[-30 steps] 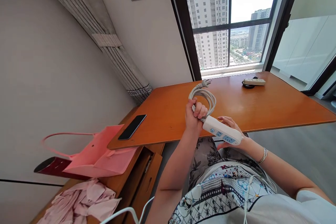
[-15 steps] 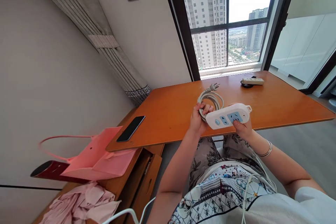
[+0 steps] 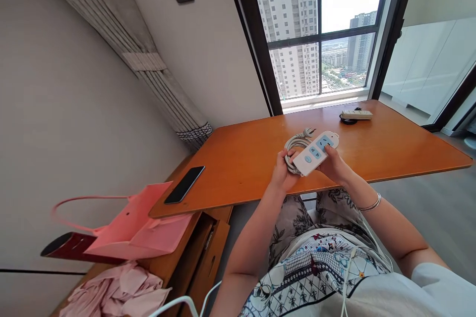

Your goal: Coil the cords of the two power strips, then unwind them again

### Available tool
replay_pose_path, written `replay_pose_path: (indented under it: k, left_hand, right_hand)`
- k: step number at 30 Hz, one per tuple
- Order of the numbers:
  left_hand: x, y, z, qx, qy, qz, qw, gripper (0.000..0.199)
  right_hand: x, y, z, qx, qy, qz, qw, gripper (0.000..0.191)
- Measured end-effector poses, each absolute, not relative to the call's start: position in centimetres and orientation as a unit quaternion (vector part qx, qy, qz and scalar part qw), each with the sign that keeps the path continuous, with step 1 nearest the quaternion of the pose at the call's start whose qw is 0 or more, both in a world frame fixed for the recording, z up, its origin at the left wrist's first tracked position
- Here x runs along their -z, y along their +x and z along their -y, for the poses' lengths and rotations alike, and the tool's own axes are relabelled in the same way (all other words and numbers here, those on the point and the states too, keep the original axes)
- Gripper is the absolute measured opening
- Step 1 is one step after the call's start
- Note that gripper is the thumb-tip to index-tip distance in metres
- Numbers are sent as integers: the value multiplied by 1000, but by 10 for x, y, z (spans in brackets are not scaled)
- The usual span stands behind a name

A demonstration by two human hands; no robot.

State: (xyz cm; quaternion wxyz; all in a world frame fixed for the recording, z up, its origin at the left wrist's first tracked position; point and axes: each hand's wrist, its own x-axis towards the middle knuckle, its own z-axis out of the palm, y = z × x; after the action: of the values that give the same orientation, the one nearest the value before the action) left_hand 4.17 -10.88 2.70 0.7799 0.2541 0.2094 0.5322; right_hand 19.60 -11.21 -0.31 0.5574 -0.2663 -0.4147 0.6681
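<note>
A white power strip (image 3: 311,157) with blue socket faces is held above the near part of the orange-brown table, tilted with its far end up to the right. My right hand (image 3: 333,162) grips that far end, thumb on the top face. My left hand (image 3: 285,168) is closed around the coiled grey-white cable (image 3: 290,147) beside the strip's lower left end. The cable's plug (image 3: 308,132) sticks out at the top of the coil, its prongs pointing right.
On the table (image 3: 238,158) a black phone (image 3: 185,184) lies at the left, and another power strip (image 3: 356,115) with a black cord sits at the back right. Left of the table are a pink bag (image 3: 143,223), a dark red cylinder (image 3: 80,246) and pink cloth (image 3: 117,290).
The power strip has turned, its right end swinging up and away, and has shifted slightly left. My right hand has moved left and up with it. The plug now sits slightly further right.
</note>
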Motion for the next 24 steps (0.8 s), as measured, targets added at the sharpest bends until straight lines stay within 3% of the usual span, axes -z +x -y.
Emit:
replay_pose_path:
  k: [5,11,19,24]
  left_hand:
    - [-15,42,104,-502,288,-262,773,38]
    - [-2,45,100,-484,296,-324,757,33]
    - [12,40,87,-456,368,-393,709,27]
    - [21,38,82,-502,512,-396,574,46]
  right_hand:
    - [9,195,107,-623,-318,320,639,46]
    - [13,201,107,-602,-367,302,641,39]
    - [23,201,109,-562,-390,294,668,53]
    - [25,197,115,-554,-398,318,659,58]
